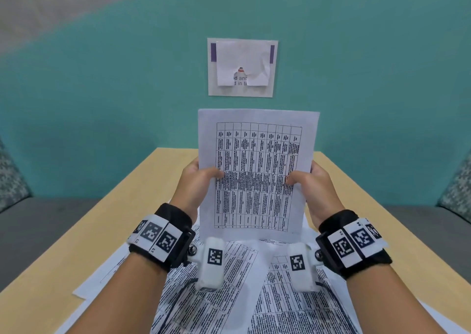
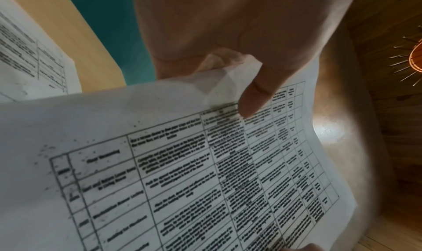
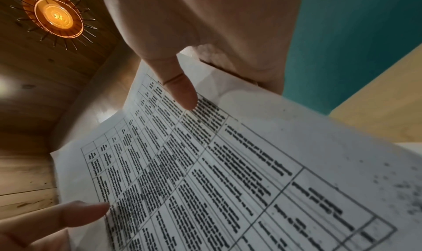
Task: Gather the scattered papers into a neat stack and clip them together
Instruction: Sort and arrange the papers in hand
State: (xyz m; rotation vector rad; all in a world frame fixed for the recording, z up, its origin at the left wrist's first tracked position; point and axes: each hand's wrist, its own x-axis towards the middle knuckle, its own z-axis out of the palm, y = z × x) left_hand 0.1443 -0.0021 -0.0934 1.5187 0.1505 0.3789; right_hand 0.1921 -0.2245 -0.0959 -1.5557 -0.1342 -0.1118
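Teal wall behind, with a taped-up notice [image 1: 240,67], and a light wooden table [image 1: 122,206] in front. From the left: left hand [image 1: 197,180] pinches the held sheets [image 1: 256,175] on their left edge, thumb on the printed side, and right hand [image 1: 309,183] pinches the right edge the same way. They stand upright, long axis vertical, bottom edge just above the loose papers [image 1: 229,295] still spread out below. Probably next is tapping that bottom edge straight down to square things. Can't spot a clip anywhere.
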